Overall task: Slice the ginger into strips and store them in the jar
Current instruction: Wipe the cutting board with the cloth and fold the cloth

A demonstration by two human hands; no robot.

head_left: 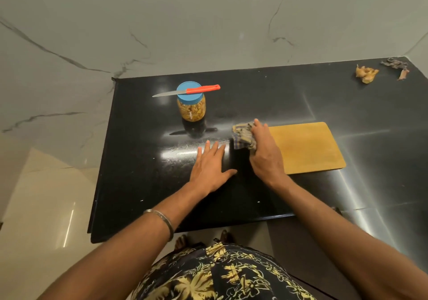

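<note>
A clear jar [191, 111] full of ginger strips stands on the black counter [278, 91], closed with a blue lid [189, 91]. A knife with a red handle [196, 90] lies across that lid, blade pointing left. A bare wooden cutting board [308, 147] lies to the right of the jar. My right hand [266, 154] grips a checked cloth [243, 135] at the board's left edge. My left hand [209, 167] rests flat on the counter, fingers straight, just left of the cloth.
Ginger peel scraps [367, 74] and darker scraps [397, 67] lie at the counter's far right corner. A marble wall rises behind the counter. The counter's left edge drops to a pale tiled floor [46, 207].
</note>
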